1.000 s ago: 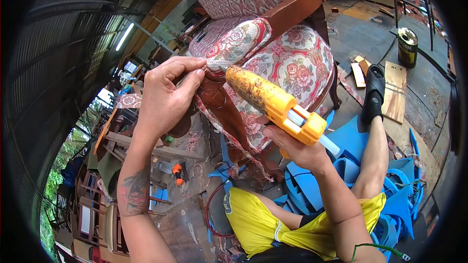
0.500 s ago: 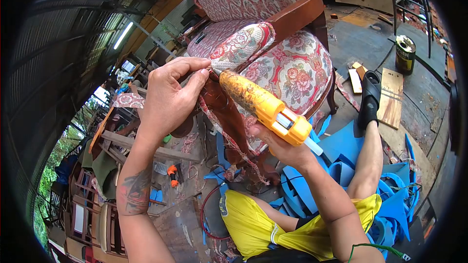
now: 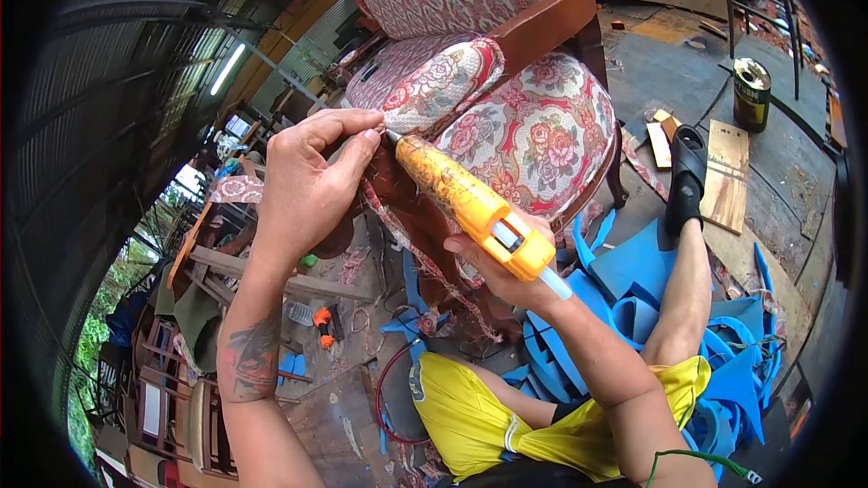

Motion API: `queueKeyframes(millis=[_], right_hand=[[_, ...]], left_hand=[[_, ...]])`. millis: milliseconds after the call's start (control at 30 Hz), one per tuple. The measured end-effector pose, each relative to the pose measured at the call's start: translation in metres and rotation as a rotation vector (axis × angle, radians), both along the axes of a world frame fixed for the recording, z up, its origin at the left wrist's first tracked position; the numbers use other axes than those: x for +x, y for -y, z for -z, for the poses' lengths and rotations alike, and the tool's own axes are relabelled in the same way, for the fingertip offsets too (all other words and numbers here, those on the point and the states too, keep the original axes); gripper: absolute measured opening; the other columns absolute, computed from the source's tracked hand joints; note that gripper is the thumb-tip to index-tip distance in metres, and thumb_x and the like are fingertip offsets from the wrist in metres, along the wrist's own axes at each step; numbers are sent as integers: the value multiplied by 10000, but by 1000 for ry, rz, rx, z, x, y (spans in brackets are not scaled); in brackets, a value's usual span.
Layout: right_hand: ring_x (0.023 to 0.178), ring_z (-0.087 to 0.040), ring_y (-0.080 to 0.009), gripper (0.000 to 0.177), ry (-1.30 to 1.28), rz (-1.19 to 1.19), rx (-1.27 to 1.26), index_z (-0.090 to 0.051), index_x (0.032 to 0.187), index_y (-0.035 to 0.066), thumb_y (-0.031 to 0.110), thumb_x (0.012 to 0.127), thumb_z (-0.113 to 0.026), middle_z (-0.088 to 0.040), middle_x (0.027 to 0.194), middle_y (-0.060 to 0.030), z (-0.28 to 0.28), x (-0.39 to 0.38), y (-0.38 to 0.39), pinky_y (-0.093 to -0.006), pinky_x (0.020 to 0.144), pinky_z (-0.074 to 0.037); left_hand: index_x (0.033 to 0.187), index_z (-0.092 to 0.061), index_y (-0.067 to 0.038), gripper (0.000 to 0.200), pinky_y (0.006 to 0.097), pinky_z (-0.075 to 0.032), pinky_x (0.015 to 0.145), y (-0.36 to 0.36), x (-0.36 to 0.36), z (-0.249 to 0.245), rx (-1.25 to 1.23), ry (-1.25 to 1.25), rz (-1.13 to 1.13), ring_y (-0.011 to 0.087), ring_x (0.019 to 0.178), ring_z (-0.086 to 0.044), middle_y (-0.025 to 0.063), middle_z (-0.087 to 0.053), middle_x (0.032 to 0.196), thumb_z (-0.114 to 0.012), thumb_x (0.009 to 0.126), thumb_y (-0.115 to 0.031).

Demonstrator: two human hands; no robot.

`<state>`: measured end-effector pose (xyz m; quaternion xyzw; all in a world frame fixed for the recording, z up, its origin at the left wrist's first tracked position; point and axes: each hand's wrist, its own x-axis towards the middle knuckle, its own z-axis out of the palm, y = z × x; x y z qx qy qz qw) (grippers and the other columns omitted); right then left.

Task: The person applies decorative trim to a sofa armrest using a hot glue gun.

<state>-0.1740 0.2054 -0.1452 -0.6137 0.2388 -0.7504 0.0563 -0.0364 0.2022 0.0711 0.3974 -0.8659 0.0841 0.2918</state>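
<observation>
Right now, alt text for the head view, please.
Right hand holds a yellow glue gun, its nozzle beside the left hand's pinched fingertips at the edge of a floral-upholstered, wood-framed chair. Blue scraps and a can lie around on the workshop floor.

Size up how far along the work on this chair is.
Done, it seems: floral fabric covers the armrest pad and seat. In hand: the left hand pinches the trim at the pad's front end, the nozzle of the glue gun beside its fingertips, the right hand around the gun. Left: the trim's tail hangs loose down the wood, frayed at the end, so probably needs fixing. I see no glue laid.
</observation>
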Motion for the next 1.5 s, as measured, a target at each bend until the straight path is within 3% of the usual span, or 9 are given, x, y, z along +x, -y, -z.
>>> queueKeyframes(millis=[700, 767, 1500], right_hand=[[772, -731, -294, 313, 45, -43, 3, -714, 1035, 27, 222, 831, -851, -734, 957, -142, 0, 0, 3, -359, 663, -593], [775, -732, -294, 310, 37, -39, 2, -716, 1029, 27, 224, 831, -851, -736, 931, -133, 2, 0, 4, -362, 668, -595], [699, -705, -271, 249, 48, -26, 14, -720, 978, 52, 204, 829, -849, -717, 868, -104, 2, -1, 2, -355, 601, -566]], left_hand=[[1074, -765, 37, 202, 293, -560, 858, -5, -2, 0, 3, -15, -42, 179, 928, -746, 155, -780, 1012, -695, 916, -68], [1141, -764, 7, 226, 313, -525, 972, -7, -3, -3, 82, 3, -102, 174, 1044, -706, 149, -763, 1117, -679, 951, -80], [1127, -761, 19, 211, 296, -533, 939, -2, 2, -1, 82, -9, -66, 148, 1013, -701, 127, -767, 1099, -672, 953, -60]])
